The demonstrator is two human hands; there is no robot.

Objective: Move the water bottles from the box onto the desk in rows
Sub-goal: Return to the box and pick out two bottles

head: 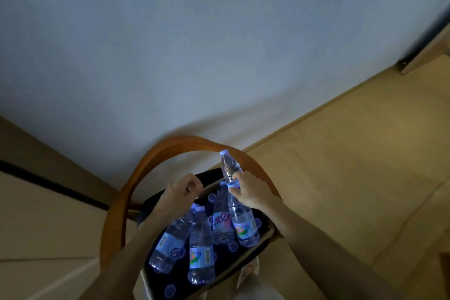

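Observation:
An open box (250, 257) with a dark printed inside sits low in the head view, on a chair. Several clear water bottles with blue caps lie in it, among them one at the left (169, 242) and one in the middle (201, 251). My right hand (250, 192) is shut on a water bottle (229, 165) held upright above the box's far edge, cap up. My left hand (183, 190) hovers over the box's far left side, fingers curled, with nothing seen in it.
A curved orange-brown chair back (155, 156) arches around the box on the far and left sides. A pale wall (194, 44) fills the upper view. Wooden floor (353, 165) spreads to the right, with a dark furniture foot (404, 64) at far right.

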